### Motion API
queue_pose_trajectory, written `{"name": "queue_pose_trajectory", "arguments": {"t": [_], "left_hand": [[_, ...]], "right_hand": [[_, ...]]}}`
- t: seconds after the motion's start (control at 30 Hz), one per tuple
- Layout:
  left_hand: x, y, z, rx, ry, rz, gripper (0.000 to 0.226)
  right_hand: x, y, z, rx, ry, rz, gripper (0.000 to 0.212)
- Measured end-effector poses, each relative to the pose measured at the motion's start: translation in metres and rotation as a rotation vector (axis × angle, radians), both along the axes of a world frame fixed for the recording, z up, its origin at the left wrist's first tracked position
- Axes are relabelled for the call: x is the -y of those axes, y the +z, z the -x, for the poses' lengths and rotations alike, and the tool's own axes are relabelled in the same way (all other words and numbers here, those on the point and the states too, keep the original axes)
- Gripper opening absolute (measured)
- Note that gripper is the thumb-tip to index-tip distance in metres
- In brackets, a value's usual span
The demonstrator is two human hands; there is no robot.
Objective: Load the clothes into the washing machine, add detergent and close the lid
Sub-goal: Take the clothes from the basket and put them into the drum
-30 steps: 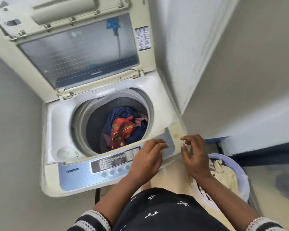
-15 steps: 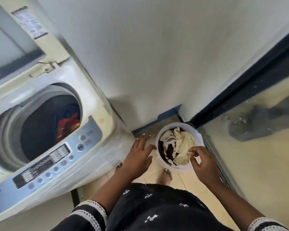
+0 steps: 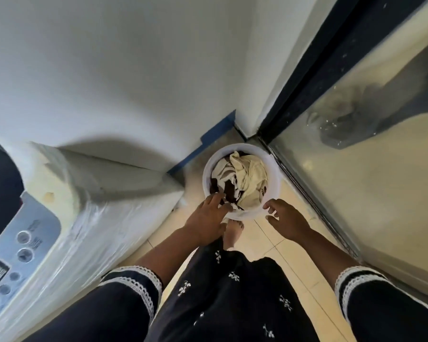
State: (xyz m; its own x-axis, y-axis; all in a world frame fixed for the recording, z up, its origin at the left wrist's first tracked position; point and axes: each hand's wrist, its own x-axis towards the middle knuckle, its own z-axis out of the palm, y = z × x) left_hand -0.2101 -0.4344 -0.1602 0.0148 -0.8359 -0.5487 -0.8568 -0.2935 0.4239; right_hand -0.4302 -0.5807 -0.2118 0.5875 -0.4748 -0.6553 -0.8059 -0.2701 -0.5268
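Head view looks straight down on a round white plastic bucket (image 3: 277,174) standing on pale glossy floor tiles (image 3: 262,240) in the corner by a white wall (image 3: 109,70); its rim is smooth and thick; inside lies a crumpled heap of clothes (image 3: 247,178), cream cloth with soft folds on top and dark brown cloth below and to the left; the left hand (image 3: 205,218) reaches over the near rim with fingers straight and spread, the fingertips touching the dark cloth, nothing gripped; the right hand (image 3: 286,219) hovers just beside the near right edge of the bucket, fingers loosely curled and apart, holding nothing; both forearms come out of dark sleeves (image 3: 134,287) edged with white lace trim; a dark garment (image 3: 227,304) with small white embroidered sprigs hangs between them, and a bare foot (image 3: 232,233) shows on the tiles just below the bucket; the washer (image 3: 97,218) stands at left, well apart from the bucket, its cream body wrapped in wrinkled clear plastic film, a yellowish stain near the top corner; its grey-blue panel (image 3: 22,243) carries round buttons and a small display, the print too blurred to read; a dark blue skirting strip (image 3: 208,141) runs along the wall foot; a glass door (image 3: 356,169) in a dark frame fills the right side, smeared and reflective.
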Motion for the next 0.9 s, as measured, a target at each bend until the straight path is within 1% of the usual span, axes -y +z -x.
{"name": "queue_pose_trajectory", "arguments": {"t": [0.13,0.3,0.37,0.43,0.57,0.63,0.7,0.77,0.8,0.83,0.9], "left_hand": [[0.012,-0.038,-0.007,-0.021,-0.021,-0.075,0.050],[0.026,-0.105,-0.018,-0.036,0.018,-0.115,0.049],[0.031,-0.137,-0.023,-0.054,0.067,-0.129,0.048],[0.035,-0.168,-0.028,-0.098,0.128,-0.125,0.046],[0.032,-0.226,-0.039,-0.177,0.308,-0.090,0.039],[0.026,-0.250,-0.046,-0.187,0.361,-0.086,0.037],[0.019,-0.268,-0.053,-0.169,0.387,-0.096,0.036],[0.012,-0.277,-0.058,-0.161,0.404,-0.106,0.036],[0.009,-0.279,-0.060,-0.168,0.415,-0.111,0.036],[0.006,-0.278,-0.061,-0.178,0.431,-0.118,0.037],[-0.001,-0.270,-0.063,-0.193,0.474,-0.135,0.037]], "right_hand": [[0.005,-0.040,-0.011,-0.171,0.077,-0.094,0.034],[0.025,-0.111,-0.050,-0.238,0.107,-0.121,0.044],[0.035,-0.149,-0.071,-0.252,0.103,-0.103,0.046],[0.043,-0.186,-0.092,-0.271,0.125,-0.040,0.051],[0.055,-0.256,-0.129,-0.314,0.305,0.145,0.070],[0.055,-0.285,-0.141,-0.360,0.362,0.164,0.075],[0.051,-0.308,-0.145,-0.418,0.358,0.102,0.078],[0.045,-0.322,-0.146,-0.415,0.238,-0.020,0.080],[0.042,-0.324,-0.147,-0.363,0.117,-0.068,0.078],[0.040,-0.325,-0.148,-0.285,-0.034,-0.103,0.074],[0.038,-0.313,-0.147,-0.131,-0.350,-0.167,0.055]]}}
